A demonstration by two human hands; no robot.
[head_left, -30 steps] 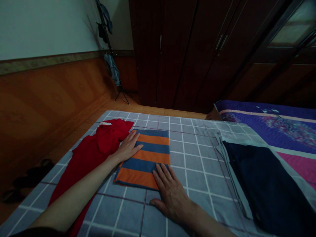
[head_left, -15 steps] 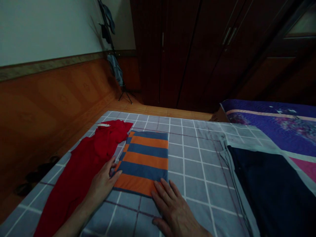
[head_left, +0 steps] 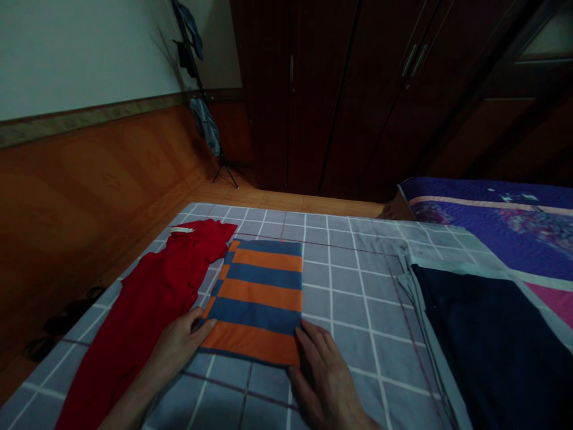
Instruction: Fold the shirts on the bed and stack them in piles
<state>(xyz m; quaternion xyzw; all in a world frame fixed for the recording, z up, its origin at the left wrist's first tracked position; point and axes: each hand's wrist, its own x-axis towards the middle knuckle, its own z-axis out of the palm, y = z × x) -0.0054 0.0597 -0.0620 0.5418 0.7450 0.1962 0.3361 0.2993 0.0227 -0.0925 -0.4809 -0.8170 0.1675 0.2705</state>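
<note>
left hand (head_left: 176,346) pinches the near left corner of the folded striped cloth (head_left: 262,292), while the right hand (head_left: 329,376) curls narrowly around the near right corner, its grip unclear. the cloth lies flat on the checked sheet (head_left: 358,298), beside the red garment (head_left: 147,292); light, even tension would best keep its layers square.

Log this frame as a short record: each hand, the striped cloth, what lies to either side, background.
Left hand: at near left corner of striped cloth, thumb on top
Right hand: at its near right corner
Cloth state: folded flat, orange and blue, on checked sheet
To the left: red garment, rumpled
To the right: navy cloth
Background: coat stand, dark wardrobe, purple bedding
</note>
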